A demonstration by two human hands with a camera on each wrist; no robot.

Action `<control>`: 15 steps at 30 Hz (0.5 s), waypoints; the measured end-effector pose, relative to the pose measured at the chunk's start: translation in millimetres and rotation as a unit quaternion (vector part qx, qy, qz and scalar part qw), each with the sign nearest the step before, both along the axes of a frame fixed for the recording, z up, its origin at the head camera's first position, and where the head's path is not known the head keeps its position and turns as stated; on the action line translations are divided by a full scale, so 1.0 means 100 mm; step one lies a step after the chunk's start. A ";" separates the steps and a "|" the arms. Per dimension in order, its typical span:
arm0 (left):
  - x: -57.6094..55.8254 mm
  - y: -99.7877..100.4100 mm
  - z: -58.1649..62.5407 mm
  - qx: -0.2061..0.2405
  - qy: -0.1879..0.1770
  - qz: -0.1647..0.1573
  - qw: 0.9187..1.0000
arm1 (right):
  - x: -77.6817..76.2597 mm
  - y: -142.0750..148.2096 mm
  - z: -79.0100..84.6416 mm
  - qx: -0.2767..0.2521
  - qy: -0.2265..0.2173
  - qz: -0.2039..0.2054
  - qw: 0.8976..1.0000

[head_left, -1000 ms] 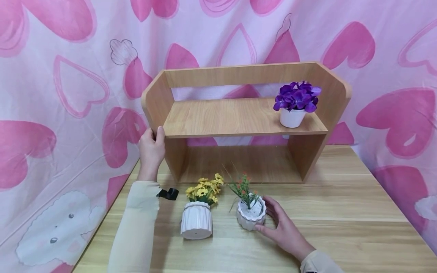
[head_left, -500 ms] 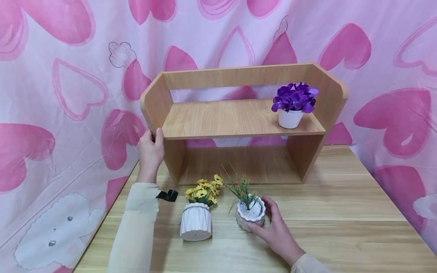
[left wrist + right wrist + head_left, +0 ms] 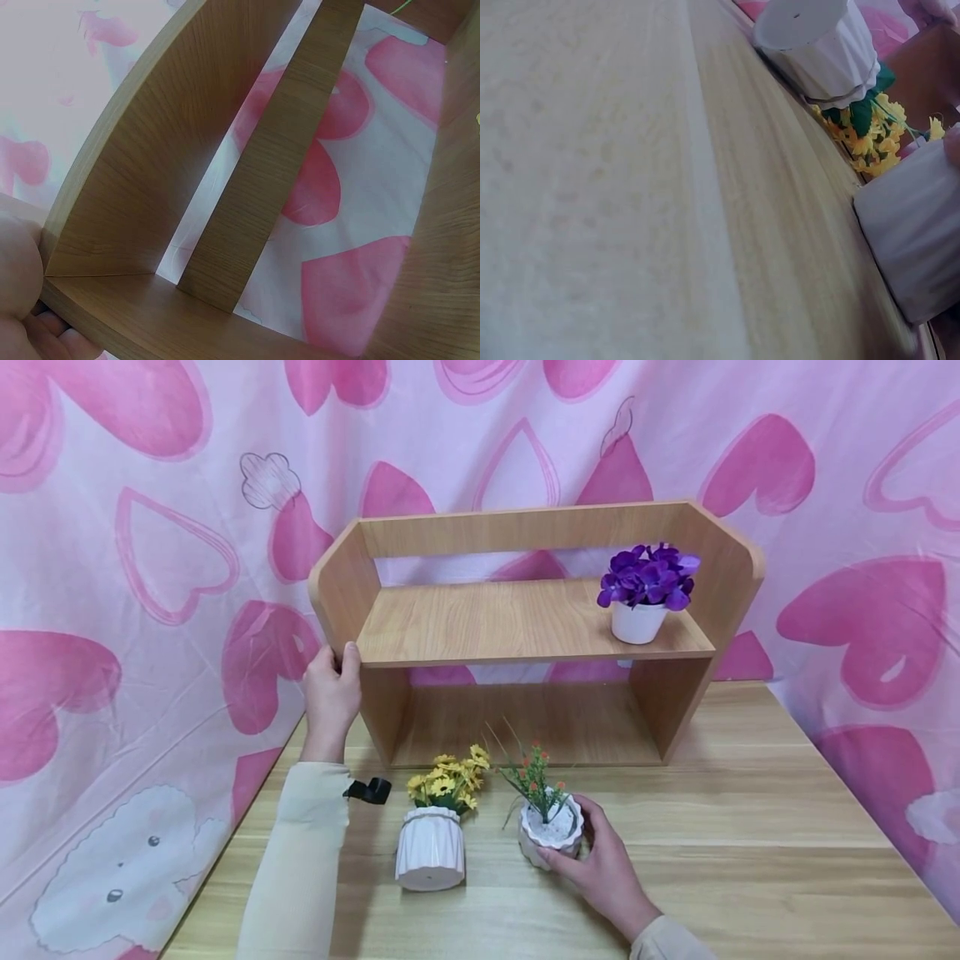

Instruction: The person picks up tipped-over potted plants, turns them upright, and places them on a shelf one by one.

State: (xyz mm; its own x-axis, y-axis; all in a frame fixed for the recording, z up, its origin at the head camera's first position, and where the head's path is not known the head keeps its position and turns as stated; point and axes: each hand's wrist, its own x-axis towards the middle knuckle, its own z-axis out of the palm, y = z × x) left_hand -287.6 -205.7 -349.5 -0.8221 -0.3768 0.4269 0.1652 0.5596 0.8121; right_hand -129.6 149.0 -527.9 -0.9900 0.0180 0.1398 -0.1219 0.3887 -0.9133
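Note:
My left hand (image 3: 332, 702) grips the front edge of the left side panel of a two-level wooden shelf (image 3: 480, 622); in the left wrist view its fingers (image 3: 56, 334) curl around the board. My right hand (image 3: 609, 878) holds a small white scalloped pot (image 3: 550, 843) with thumb in front and fingers around the far right side. Thin green leaves and tiny red flowers (image 3: 536, 777) rise from that pot, which stands upright on the table. Left of it, a white ribbed pot (image 3: 431, 852) of yellow flowers (image 3: 450, 781) lies tipped over, base toward me.
On the upper board's right end stands a white pot (image 3: 637, 622) of purple flowers (image 3: 649, 578). A black strap (image 3: 369, 790) sticks out by the left cuff. The wooden table (image 3: 757, 852) meets a pink heart-patterned curtain (image 3: 172, 577) at the back and sides.
My right hand has shifted slightly left around the scalloped pot, its thumb sliding farther across the front. The left hand keeps its hold on the shelf, and the pots stay in place.

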 end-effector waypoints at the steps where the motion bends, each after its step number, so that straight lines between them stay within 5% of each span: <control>1: 0.00 0.00 0.00 -0.001 0.000 0.001 1.000 | -0.01 0.00 0.00 0.000 0.001 -0.002 1.000; 15: 0.02 0.00 0.01 0.003 0.004 -0.005 1.000 | 0.00 -0.04 0.02 0.001 0.000 -0.025 1.000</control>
State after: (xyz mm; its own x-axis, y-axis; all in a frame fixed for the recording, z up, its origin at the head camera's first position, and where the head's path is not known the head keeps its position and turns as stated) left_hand -286.1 -205.4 -348.2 -0.8219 -0.3719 0.4315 0.1774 0.5527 0.8143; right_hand -129.3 144.7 -525.7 -0.9878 0.0665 0.1407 -0.1034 0.3952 -0.9128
